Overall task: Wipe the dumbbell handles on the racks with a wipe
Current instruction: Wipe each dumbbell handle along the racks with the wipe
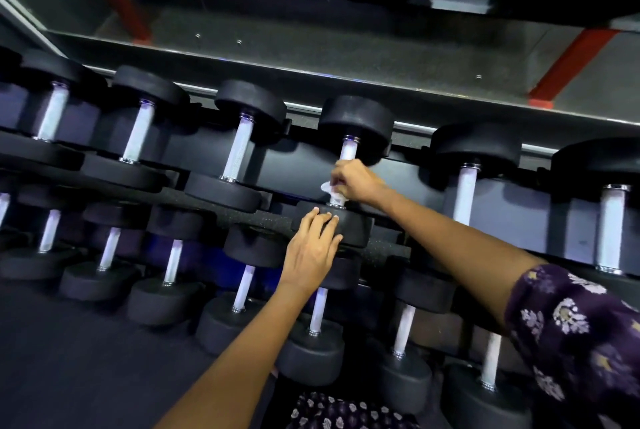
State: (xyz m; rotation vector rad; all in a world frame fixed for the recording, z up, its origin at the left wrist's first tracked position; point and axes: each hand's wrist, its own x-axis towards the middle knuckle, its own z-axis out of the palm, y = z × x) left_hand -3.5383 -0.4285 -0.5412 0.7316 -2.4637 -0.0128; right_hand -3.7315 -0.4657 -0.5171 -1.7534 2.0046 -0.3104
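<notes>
A black dumbbell (356, 120) with a pale knurled handle (347, 150) lies on the upper rack shelf at centre. My right hand (353, 182) is closed around the lower part of that handle with a white wipe (329, 188) pressed against it. My left hand (313, 250) lies flat, fingers spread, on the dumbbell's near black head (349, 231). The handle's middle is hidden by my right hand.
Several more black dumbbells line the upper shelf (239, 148) and the lower shelf (242, 284) to both sides. A grey mirror ledge (311, 61) runs behind the rack, with red floor stripes reflected (568, 68). Dark floor lies at lower left (69, 359).
</notes>
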